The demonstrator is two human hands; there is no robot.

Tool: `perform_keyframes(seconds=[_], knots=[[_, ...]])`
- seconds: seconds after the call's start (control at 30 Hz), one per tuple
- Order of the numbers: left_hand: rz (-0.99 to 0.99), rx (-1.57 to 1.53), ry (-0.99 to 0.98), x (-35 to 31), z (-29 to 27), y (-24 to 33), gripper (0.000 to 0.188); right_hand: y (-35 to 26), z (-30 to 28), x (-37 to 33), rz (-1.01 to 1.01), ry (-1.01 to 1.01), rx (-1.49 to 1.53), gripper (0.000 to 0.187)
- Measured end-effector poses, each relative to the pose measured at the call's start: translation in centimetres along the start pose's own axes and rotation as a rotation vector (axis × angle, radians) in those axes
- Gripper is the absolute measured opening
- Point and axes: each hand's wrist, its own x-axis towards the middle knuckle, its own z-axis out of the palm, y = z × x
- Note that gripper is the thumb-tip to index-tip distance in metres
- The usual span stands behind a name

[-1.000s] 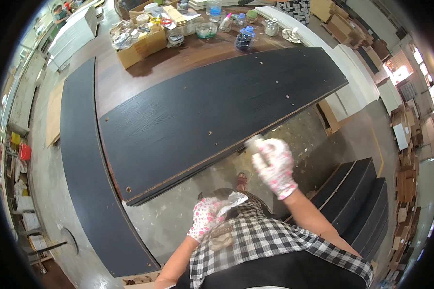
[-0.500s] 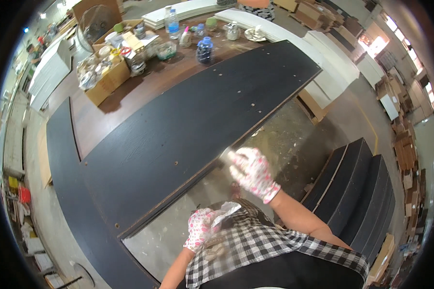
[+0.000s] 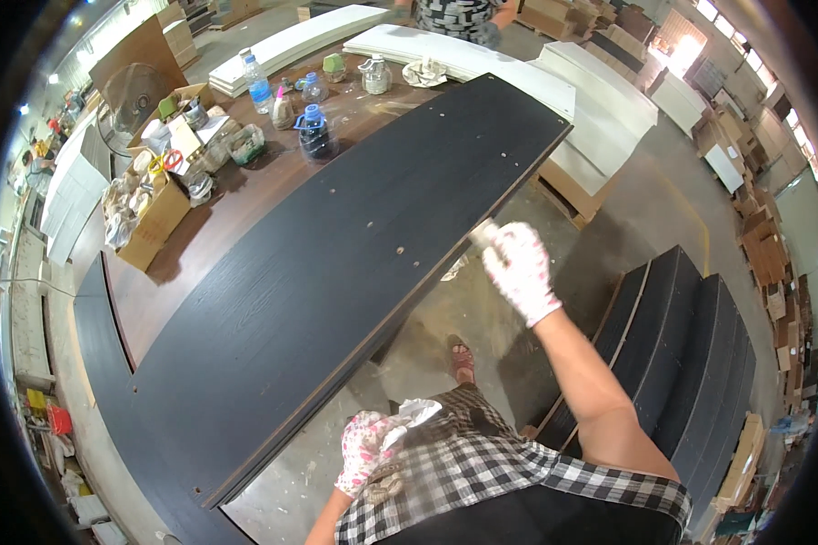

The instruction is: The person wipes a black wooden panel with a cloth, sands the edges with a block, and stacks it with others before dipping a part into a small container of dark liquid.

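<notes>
A large curved black board [image 3: 273,300] lies across the brown table, its long straight edge facing me. My right hand [image 3: 521,271], in a white glove with pink spots, is at that edge toward the far right. Its fingers are closed on a small pale thing [image 3: 483,232], too blurred to name, held against or very near the edge. My left hand [image 3: 364,450], in a matching glove, is low in front of my checked apron [image 3: 454,463]. It is closed on a crumpled white cloth [image 3: 418,414] that sticks out to the right.
On the brown table [image 3: 209,204] stand a cardboard box [image 3: 154,227] of supplies and several bottles, one dark with a blue cap [image 3: 314,136]. White panels [image 3: 463,64] are stacked at the back, where another person [image 3: 454,18] stands. Black panels [image 3: 673,354] are piled at my right.
My right hand has moved along the board's edge, away from me and to the right, with the pale thing. The view has shifted; my left hand still holds the cloth.
</notes>
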Motion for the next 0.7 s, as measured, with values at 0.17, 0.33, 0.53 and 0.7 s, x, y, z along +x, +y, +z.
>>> perform_keyframes(seconds=[0.17, 0.33, 0.53, 0.7], knots=[[0.048, 0.014, 0.106, 8.9, 2.7, 3.9, 0.034, 2.8, 0.0, 0.9, -0.178, -0.044, 0.164, 0.029], [0.207, 0.068, 0.158, 18.6, 3.2, 9.4, 0.036, 11.6, 0.8, 3.8, -0.137, -0.09, 0.218, 0.027], [0.194, 0.039, 0.157, 25.1, 5.2, 12.0, 0.031, 17.9, 0.9, 6.8, -0.112, -0.017, 0.3, 0.019], [0.281, 0.205, 0.165, 29.5, 4.2, 14.2, 0.031, 20.7, 1.0, 8.4, -0.108, 0.04, 0.224, 0.016]])
